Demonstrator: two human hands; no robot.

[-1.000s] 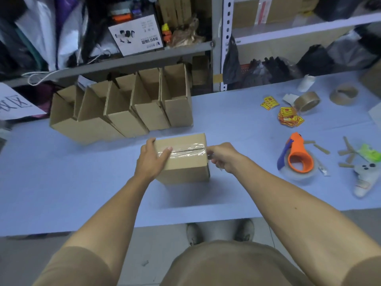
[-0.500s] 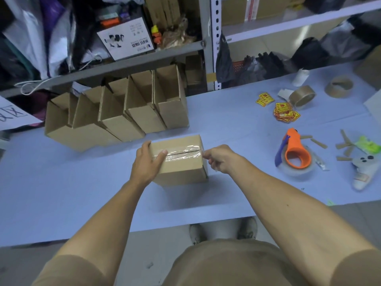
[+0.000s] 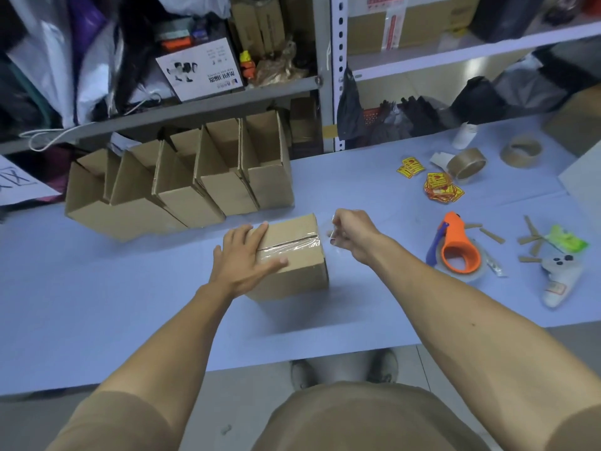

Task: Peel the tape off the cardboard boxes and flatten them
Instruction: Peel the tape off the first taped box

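Observation:
A small closed cardboard box [image 3: 294,271] stands on the blue table [image 3: 130,304] in front of me. Clear tape [image 3: 292,248] runs along its top seam, wrinkled and partly lifted at the right end. My left hand [image 3: 242,260] lies flat on the box's top left, fingers straight, pressing it down. My right hand [image 3: 349,234] is just off the box's right edge, fingers curled, pinching the loose end of the clear tape. Behind the box stands a row of several open cardboard boxes [image 3: 182,187].
An orange tape dispenser [image 3: 457,245] lies to the right, with brown tape rolls [image 3: 466,164], yellow-red stickers [image 3: 440,188], cardboard scraps [image 3: 533,239] and a white toy [image 3: 559,278] beyond. Cluttered metal shelves [image 3: 227,102] back the table. My feet show under the near table edge.
My right hand has pulled away from the box's right edge, lifting the tape end. My left hand has slid from gripping the left side to lying flat on top.

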